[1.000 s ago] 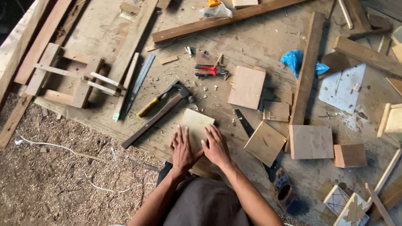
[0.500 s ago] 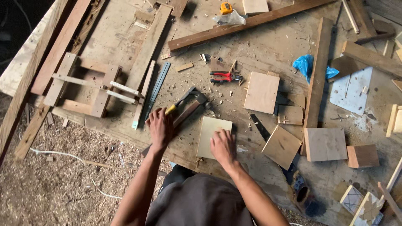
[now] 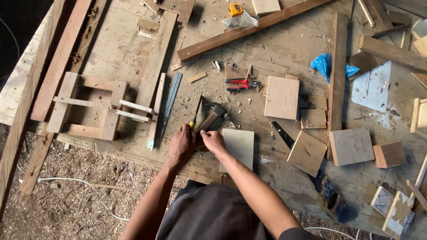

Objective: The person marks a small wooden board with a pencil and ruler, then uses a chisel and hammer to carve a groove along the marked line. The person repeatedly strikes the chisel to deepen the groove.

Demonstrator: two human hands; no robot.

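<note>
My left hand (image 3: 181, 144) and my right hand (image 3: 214, 141) lie close together at the near edge of the wooden work platform (image 3: 120, 49). A hammer (image 3: 212, 116) with a wooden handle lies slanted there, and my right hand closes over the handle's near end. Beside it lies a thin tool with a yellow handle (image 3: 195, 116). My left hand's curled fingertips touch that handle's end, and its grip is hidden. A pale plywood square (image 3: 240, 149) lies flat just right of my right wrist, with no hand on it.
Red pliers (image 3: 242, 83), a black saw blade (image 3: 284, 135) and several plywood squares (image 3: 281, 97) lie to the right. At the left stand a wooden frame (image 3: 93, 109) and a blue-green ruler (image 3: 168, 106). A long plank (image 3: 249, 29) crosses the top. Sawdust ground (image 3: 75, 204) lies below.
Both hands have left the pale plywood square. The left hand went left to the tools first, then the right hand followed onto the hammer handle.
</note>
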